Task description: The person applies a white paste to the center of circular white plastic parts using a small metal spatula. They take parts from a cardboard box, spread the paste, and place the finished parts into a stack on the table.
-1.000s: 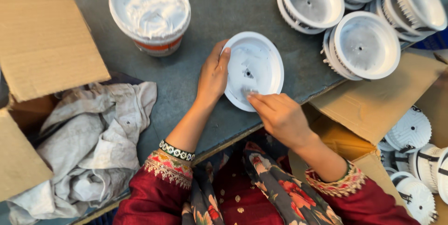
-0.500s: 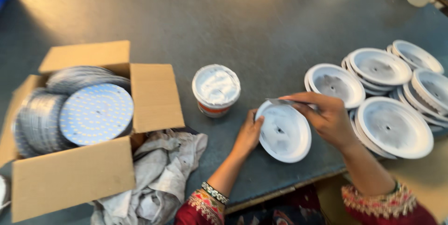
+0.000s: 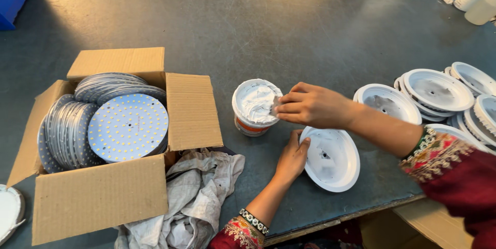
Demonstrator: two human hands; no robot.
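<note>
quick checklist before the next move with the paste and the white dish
1. Right hand at the paste tub, fingertips over its rim: ok.
2. Tub open, white paste inside: ok.
3. Something small pinched in the fingers: cannot tell what it is.
4. Left hand steadies the white dish at its edge: ok.
5. Dish lies flat, hollow side up, near the table edge: ok.
6. Rag close beside the left arm: ok.

Your grey table carries an open box of round LED boards, a crumpled rag, a white paste tub, one white housing near the edge, and stacked housings at right.
</note>
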